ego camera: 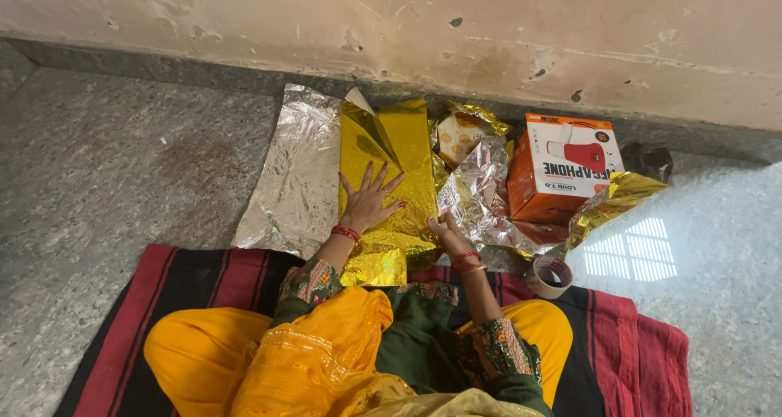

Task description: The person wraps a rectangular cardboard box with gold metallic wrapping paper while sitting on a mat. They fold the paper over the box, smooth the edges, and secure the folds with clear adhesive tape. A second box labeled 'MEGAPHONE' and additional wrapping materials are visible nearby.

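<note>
1. The gold-wrapped parcel [391, 173] is laid on the stone floor [106, 181], just ahead of the striped mat [204, 278].
2. The left hand [368, 199] is pressed flat on the gold foil, fingers spread wide.
3. The foil's right edge is pinched by the right hand [444, 228], fingers drawn together.
4. The step in hand is judged to be folding the wrap shut.
5. Sealing would call for the tape roll [548, 276], lying near the right forearm.

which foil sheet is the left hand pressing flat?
The gold sheet in the middle. The left hand lies spread on it, fingers apart. The silver sheet to its left is untouched, and the crumpled silver one lies past the right hand.
</note>
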